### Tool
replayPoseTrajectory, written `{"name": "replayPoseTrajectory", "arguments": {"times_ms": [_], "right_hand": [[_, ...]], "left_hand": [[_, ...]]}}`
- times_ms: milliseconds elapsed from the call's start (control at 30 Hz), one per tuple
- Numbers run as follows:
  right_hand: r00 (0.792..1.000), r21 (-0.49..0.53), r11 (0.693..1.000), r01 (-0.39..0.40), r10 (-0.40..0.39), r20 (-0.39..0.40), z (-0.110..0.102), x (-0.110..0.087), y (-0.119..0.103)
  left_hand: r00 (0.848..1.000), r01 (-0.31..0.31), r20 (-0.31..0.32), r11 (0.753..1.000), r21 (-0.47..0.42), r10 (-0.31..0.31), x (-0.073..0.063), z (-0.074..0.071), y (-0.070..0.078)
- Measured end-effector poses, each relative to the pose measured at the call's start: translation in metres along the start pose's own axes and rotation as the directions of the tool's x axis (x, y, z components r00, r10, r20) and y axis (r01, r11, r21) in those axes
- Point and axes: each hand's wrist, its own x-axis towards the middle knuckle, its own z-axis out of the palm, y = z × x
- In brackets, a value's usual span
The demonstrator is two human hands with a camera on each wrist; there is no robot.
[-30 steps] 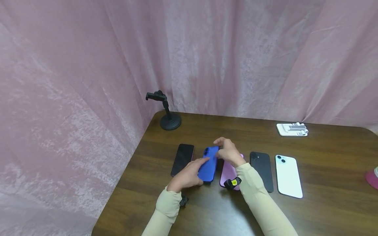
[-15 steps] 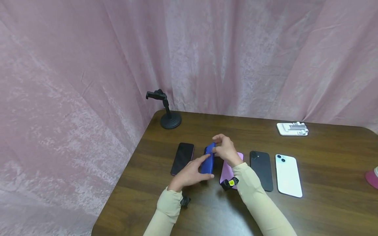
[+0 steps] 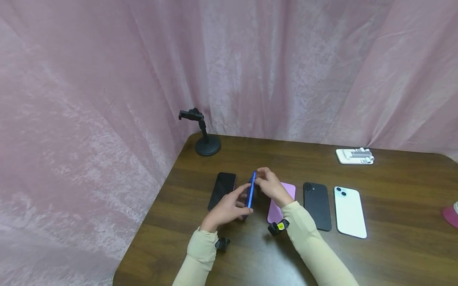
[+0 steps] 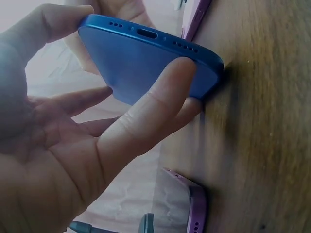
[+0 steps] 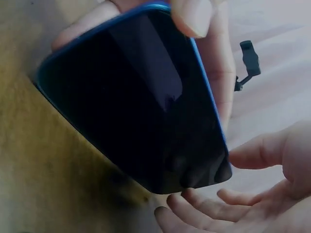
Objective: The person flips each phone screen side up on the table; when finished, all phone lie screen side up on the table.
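A blue smartphone (image 3: pixel 251 190) is tipped up on its long side, its lower long edge close to the table. My left hand (image 3: pixel 227 208) grips the near end; in the left wrist view its thumb presses beside the charging port and the index finger lies on the upper corner of the phone (image 4: pixel 129 58). At the far end my right hand (image 3: pixel 272 187) pinches a corner, thumb on the upper edge and fingertips at the end. The dark screen (image 5: pixel 116 92) faces the right wrist camera. To the left lies a screen-up phone (image 3: pixel 222 190), to the right a lilac phone (image 3: pixel 276 212).
A black phone (image 3: pixel 317 206) and a white phone (image 3: pixel 350 212) lie back-up farther right on the wooden table (image 3: pixel 404 190). A black phone stand (image 3: pixel 207 145) occupies the far left corner. Near the back edge is a folded white stand (image 3: pixel 355 156); a pink object (image 3: pixel 451 217) shows far right.
The blue phone has turned from back-up to standing on its long side. My left thumb has shifted to its near end, and my right hand has moved slightly left with it.
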Motion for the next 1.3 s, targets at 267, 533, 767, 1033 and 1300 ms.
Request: {"name": "replayPoseTrajectory", "arguments": {"times_ms": [267,533,767,1033,1300], "right_hand": [[0.993,0.072,0.992,-0.105,0.101,0.066,-0.002,-0.007,0.003],[0.992,0.044,0.995,-0.085,0.080,0.101,-0.001,-0.009,0.006],[0.990,0.052,0.994,-0.093,0.086,0.112,0.002,-0.010,0.009],[0.983,0.049,0.994,-0.093,0.084,0.165,0.006,-0.011,0.010],[0.984,0.076,0.993,-0.088,0.074,0.163,0.007,-0.011,0.010]], "left_hand": [[1.000,-0.006,0.004,1.000,-0.014,0.006,0.000,0.001,0.000],[1.000,-0.018,-0.005,1.000,-0.003,0.018,-0.001,0.000,0.000],[1.000,-0.025,-0.011,1.000,0.002,0.025,-0.004,-0.001,-0.001],[0.999,-0.013,-0.036,1.000,-0.002,0.013,-0.007,0.000,-0.001],[0.997,-0.031,-0.072,0.999,-0.031,0.028,-0.005,0.001,-0.001]]}}
